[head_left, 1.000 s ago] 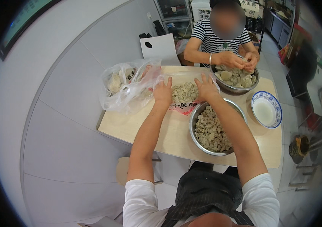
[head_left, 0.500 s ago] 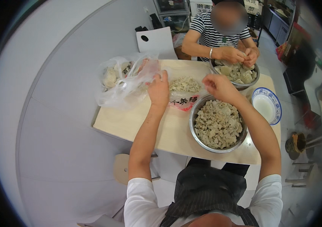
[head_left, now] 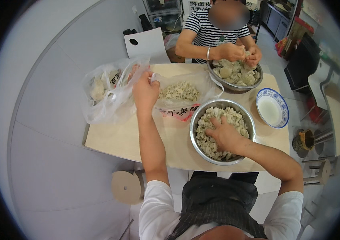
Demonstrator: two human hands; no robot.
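My right hand point(head_left: 226, 137) reaches into a metal bowl point(head_left: 192, 138) heaped with small torn, pale pieces point(head_left: 234, 116) that look like flatbread. Its fingers are spread, and the tips sink partly among the pieces. At the left, my left hand point(head_left: 146, 91) is closed on the edge of a thin plastic bag point(head_left: 208, 90), fingertips pinched together. That bag lies opened out on the table, with a smaller heap of torn pieces point(head_left: 182, 91) on it.
A second plastic bag point(head_left: 94, 108) with pale round lumps sits on the table's point(head_left: 118, 138) left end. Across the table a person point(head_left: 214, 34) handles a piece over another metal bowl point(head_left: 234, 89) of larger pieces. A blue-rimmed bowl point(head_left: 260, 118) of whitish liquid stands at right; a stool point(head_left: 126, 187) is below left.
My right hand has come down from the bag's right side into the bowl of torn pieces, fingers spreading. My left hand has stayed at the bag's edge. The view has shifted slightly.
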